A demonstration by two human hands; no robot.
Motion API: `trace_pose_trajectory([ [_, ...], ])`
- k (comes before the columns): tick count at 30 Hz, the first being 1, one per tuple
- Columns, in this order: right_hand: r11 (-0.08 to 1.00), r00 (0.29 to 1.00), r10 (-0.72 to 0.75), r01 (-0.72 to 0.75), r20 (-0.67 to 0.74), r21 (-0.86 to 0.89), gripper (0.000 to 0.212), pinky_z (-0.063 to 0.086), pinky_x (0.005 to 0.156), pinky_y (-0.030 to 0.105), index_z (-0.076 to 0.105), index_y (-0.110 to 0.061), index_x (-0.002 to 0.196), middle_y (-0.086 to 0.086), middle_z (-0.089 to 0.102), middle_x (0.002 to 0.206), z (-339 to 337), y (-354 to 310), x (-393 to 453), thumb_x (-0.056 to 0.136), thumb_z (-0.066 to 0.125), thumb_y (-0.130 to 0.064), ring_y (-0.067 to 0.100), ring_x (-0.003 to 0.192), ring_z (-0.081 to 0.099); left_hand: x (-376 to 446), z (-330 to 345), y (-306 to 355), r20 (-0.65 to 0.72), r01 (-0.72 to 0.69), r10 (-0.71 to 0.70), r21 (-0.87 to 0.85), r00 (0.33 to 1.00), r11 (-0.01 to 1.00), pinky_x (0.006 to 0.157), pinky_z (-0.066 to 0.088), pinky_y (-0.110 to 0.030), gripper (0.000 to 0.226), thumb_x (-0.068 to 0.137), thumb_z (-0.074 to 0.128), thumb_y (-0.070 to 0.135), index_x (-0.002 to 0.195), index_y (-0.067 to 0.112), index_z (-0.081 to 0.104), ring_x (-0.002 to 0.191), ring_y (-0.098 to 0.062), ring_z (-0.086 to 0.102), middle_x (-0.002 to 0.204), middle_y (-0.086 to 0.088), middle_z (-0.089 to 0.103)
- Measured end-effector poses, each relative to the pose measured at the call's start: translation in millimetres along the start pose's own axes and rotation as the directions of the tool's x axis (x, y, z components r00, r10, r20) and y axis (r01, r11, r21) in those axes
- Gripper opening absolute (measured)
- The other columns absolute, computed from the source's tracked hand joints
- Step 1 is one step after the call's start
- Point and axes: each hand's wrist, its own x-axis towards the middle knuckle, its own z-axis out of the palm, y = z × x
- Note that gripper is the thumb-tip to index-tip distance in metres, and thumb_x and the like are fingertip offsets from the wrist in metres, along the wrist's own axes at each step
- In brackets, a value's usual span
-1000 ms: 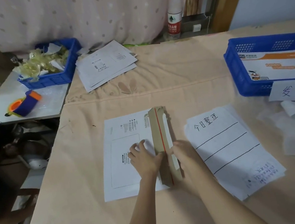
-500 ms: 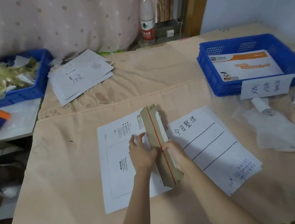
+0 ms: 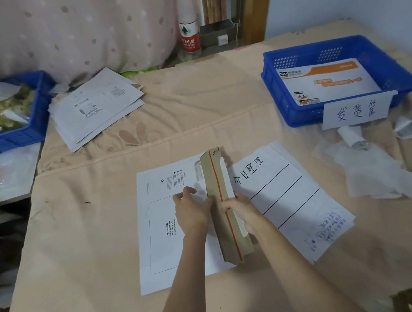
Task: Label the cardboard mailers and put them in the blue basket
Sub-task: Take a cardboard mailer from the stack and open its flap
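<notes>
A white cardboard mailer lies flat in front of me on the peach cloth. Its brown flap with a red tear strip stands raised along the right edge. My left hand rests on the mailer with its thumb against the flap. From the other side my right hand holds the flap, fingers curled on it. The blue basket sits at the far right with a white and orange mailer inside and a handwritten paper sign on its front.
A lined handwritten sheet lies right of the mailer. More white mailers are stacked at the far left beside a second blue basket of scraps. Crumpled backing papers litter the right side. A water bottle stands behind.
The view has shifted right and back, so the blue basket shows more fully. Both hands have stayed on the flap, which stands a little more upright.
</notes>
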Motion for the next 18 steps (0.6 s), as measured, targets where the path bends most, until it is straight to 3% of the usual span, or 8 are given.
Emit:
trace_pose_trajectory([
  [4, 0.998, 0.998, -0.018, 0.021, -0.053, 0.059, 0.014, 0.039, 0.057, 0.023, 0.058, -0.016, 0.077, 0.000, 0.060, 0.077, 0, 1, 3, 0.080, 0.057, -0.002, 0.011, 0.068, 0.052, -1, -1, 8, -0.028, -0.178, 0.186, 0.191, 0.982, 0.965, 0.070, 0.034, -0.027, 0.033, 0.084, 0.060, 0.023, 0.115, 0.014, 0.054, 0.088, -0.029, 0.058, 0.109, -0.007, 0.061],
  [6, 0.994, 0.996, -0.020, 0.029, -0.081, 0.107, 0.009, 0.043, 0.059, 0.023, 0.065, -0.015, 0.084, 0.003, 0.066, 0.081, 1, 0, 5, 0.080, 0.061, -0.009, 0.015, 0.070, 0.058, -1, -1, 13, -0.057, -0.203, 0.223, 0.240, 0.973, 0.949, 0.075, 0.038, -0.030, 0.033, 0.085, 0.054, 0.014, 0.118, 0.013, 0.057, 0.091, -0.031, 0.060, 0.102, -0.009, 0.068],
  [9, 0.995, 0.988, -0.064, 0.074, -0.140, 0.070, 0.019, 0.047, 0.072, 0.030, 0.067, -0.015, 0.093, 0.005, 0.069, 0.089, 1, 4, 13, 0.076, 0.065, -0.008, 0.021, 0.079, 0.062, -6, 3, 13, -0.108, -0.210, 0.248, 0.277, 0.963, 0.938, 0.072, 0.041, -0.032, 0.037, 0.084, 0.048, 0.009, 0.120, 0.015, 0.056, 0.089, -0.033, 0.061, 0.102, -0.009, 0.068],
  [11, 0.994, 0.982, -0.100, 0.105, -0.162, 0.021, 0.026, 0.051, 0.081, 0.036, 0.065, -0.018, 0.094, 0.004, 0.070, 0.094, 4, 8, 15, 0.073, 0.063, -0.004, 0.023, 0.087, 0.065, -10, 12, 11, -0.121, -0.226, 0.278, 0.327, 0.953, 0.918, 0.072, 0.043, -0.034, 0.040, 0.081, 0.050, 0.010, 0.121, 0.015, 0.052, 0.100, -0.029, 0.057, 0.115, -0.004, 0.061],
  [13, 0.989, 0.976, -0.148, 0.143, -0.163, -0.039, 0.030, 0.053, 0.085, 0.039, 0.063, -0.024, 0.093, -0.001, 0.070, 0.093, 8, 9, 13, 0.072, 0.061, -0.003, 0.022, 0.089, 0.066, -9, 24, 7, -0.107, -0.235, 0.291, 0.364, 0.951, 0.901, 0.094, 0.041, -0.037, 0.054, 0.079, 0.056, 0.016, 0.131, 0.011, 0.044, 0.124, -0.028, 0.044, 0.139, -0.005, 0.044],
  [15, 0.981, 0.963, -0.189, 0.177, -0.190, -0.082, 0.029, 0.052, 0.084, 0.039, 0.063, -0.024, 0.092, -0.005, 0.070, 0.088, 9, 11, 11, 0.071, 0.060, -0.004, 0.020, 0.087, 0.066, -9, 29, 7, -0.054, -0.179, 0.208, 0.328, 0.977, 0.928, 0.109, 0.025, -0.041, 0.070, 0.076, 0.061, 0.018, 0.139, 0.010, 0.033, 0.140, -0.029, 0.023, 0.153, -0.010, 0.023],
  [18, 0.974, 0.961, -0.213, 0.194, -0.178, -0.117, 0.025, 0.051, 0.081, 0.038, 0.062, -0.024, 0.090, -0.003, 0.070, 0.088, 8, 13, 10, 0.074, 0.060, -0.005, 0.020, 0.086, 0.066, -9, 28, 5, -0.038, -0.173, 0.185, 0.214, 0.982, 0.961, 0.108, 0.021, -0.045, 0.067, 0.075, 0.060, 0.010, 0.136, 0.012, 0.034, 0.141, -0.029, 0.020, 0.154, -0.009, 0.019],
])
